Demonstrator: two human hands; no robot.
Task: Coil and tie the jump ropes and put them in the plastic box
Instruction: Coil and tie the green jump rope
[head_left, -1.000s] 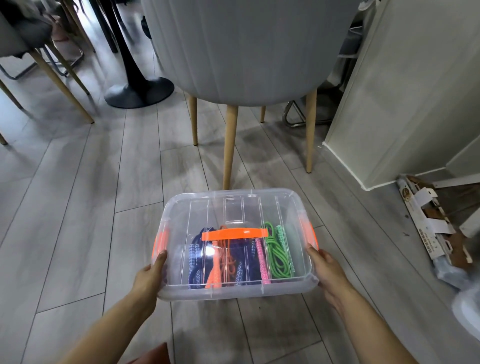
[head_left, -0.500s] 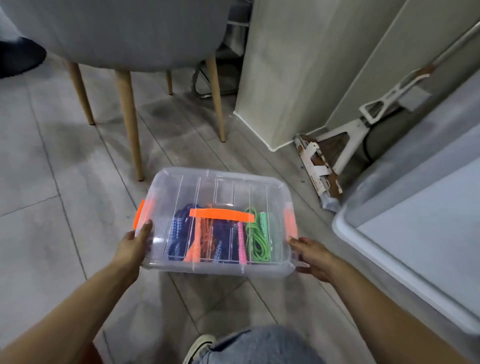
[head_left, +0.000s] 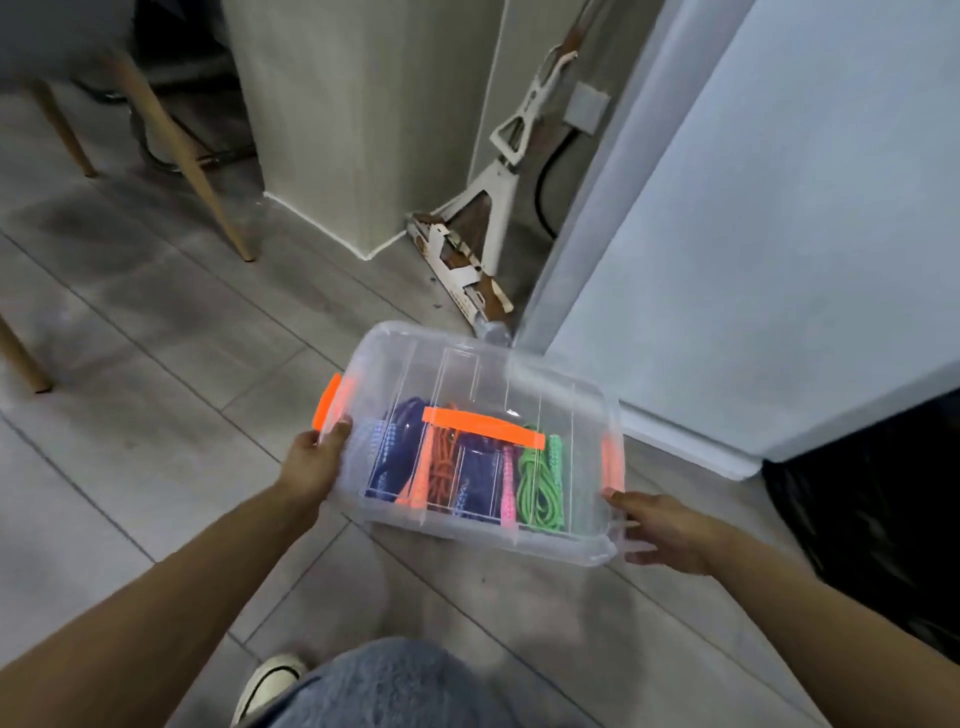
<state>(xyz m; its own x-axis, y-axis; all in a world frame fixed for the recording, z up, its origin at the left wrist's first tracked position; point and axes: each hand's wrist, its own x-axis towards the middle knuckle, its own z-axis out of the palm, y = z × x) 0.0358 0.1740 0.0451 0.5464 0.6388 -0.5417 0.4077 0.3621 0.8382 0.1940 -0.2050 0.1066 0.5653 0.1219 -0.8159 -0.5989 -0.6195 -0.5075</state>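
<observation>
Head view: closed plastic box (head_left: 415, 358), coiled jump ropes (head_left: 540, 483) inside, held clear above the floor, long axis running 9 to 3 o'clock between both hands; left hand (head_left: 311, 462) grips its 9 o'clock end, right hand (head_left: 660, 530) clasps its 4 o'clock corner.

Grey plank floor (head_left: 156, 415), wooden chair legs (head_left: 176, 150), perhaps a mop (head_left: 498, 171)
</observation>
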